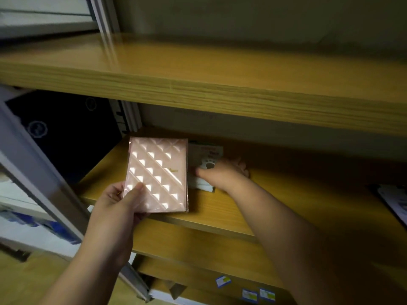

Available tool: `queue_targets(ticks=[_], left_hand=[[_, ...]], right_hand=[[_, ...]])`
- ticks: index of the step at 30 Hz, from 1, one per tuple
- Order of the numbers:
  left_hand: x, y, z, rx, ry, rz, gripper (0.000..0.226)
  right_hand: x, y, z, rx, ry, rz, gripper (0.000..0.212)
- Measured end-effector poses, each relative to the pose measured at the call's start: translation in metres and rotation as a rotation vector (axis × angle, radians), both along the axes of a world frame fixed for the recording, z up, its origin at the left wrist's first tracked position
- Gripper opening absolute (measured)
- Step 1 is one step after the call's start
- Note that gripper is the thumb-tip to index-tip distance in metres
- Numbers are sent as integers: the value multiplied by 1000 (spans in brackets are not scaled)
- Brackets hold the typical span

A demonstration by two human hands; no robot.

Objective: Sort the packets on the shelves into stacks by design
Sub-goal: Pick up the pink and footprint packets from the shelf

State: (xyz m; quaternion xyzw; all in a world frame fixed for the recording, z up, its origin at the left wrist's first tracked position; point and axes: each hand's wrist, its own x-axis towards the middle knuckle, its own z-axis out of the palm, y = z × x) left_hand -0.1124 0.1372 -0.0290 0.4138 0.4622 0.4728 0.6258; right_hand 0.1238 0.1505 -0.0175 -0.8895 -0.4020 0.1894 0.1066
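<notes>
My left hand [120,202] grips a pink quilted packet [157,175] by its lower left corner, thumb on its face, holding it above the front of the middle shelf [242,208]. To its right, my right hand [222,173] reaches into the shelf and holds a small stack of pale packets [206,158] whose top one shows a paw print. Thumb lies on the stack's near side and fingers wrap its far side. The stack's lower packets are mostly hidden by the pink packet and my hand.
A wooden upper shelf [220,84] overhangs the work area. A dark box [66,128] stands left of the metal upright [39,179]. Another packet [394,201] lies at the shelf's right edge. Small blue-white packets [248,293] sit on the lower shelf.
</notes>
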Motion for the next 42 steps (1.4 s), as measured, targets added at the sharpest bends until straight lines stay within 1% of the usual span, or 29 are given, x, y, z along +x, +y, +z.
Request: queue_targets(ticks=[3,5,8,9,11,14,15,16,19,21,22,23,24,26,27,28,29,31,32,33,35,37,38,42], left_hand=[[-2,-2,4,-15,-26,-17,28],[-2,-3,7,-26,-48,-36,29],[0,-2,11,-44,-93,-67,28],[1,-2,11,-48,-104,-79,27],[6,0,14,-52,-128,-103,24],[17,3,19,-57,-179,-150,21],[22,3,20,-61,-190,-175,24],[26,2,22,-70,-199,-202,28],[47,-4,24,-139,-223,-305,35],[61,-10,25,-143,-186,-363,24],[73,-15,25,-143,-155,-390,20],[84,-22,24,-140,-123,-416,20],[95,-31,24,-129,-88,-447,20],[114,-50,25,-92,-19,-509,22],[123,-60,26,-69,2,-532,22],[132,-70,27,-46,16,-545,22],[141,-81,29,-25,24,-555,22],[160,-104,33,8,36,-579,26],[169,-116,35,23,41,-588,28],[178,-129,36,41,44,-597,28],[195,-160,39,71,42,-610,28],[211,-194,41,88,41,-607,25],[220,-212,42,88,39,-600,24],[253,-294,45,61,-1,-585,25]], right_hand=[[4,-4,4,34,153,4,94],[9,-11,7,117,278,-26,81],[23,-23,8,291,475,-120,33],[26,-28,10,337,553,-171,25],[29,-39,15,399,680,-252,23],[31,-55,18,479,808,-326,29],[33,-64,19,525,837,-351,24],[37,-73,19,580,846,-371,18],[53,-112,23,716,838,-472,17],[64,-138,29,779,784,-500,10],[73,-153,33,805,747,-504,12],[82,-171,36,813,678,-487,17],[90,-188,40,788,650,-491,26],[110,-219,48,770,566,-571,49],[117,-237,52,727,467,-556,57],[120,-255,52,701,426,-575,61],[127,-274,50,686,374,-529,63],[137,-308,50,609,364,-516,63],[139,-323,50,624,379,-545,61],[142,-339,50,688,428,-555,54],[150,-372,54,849,569,-546,33],[161,-408,55,984,626,-582,16],[167,-427,52,995,634,-586,10],[182,-510,47,1013,674,-505,10]])
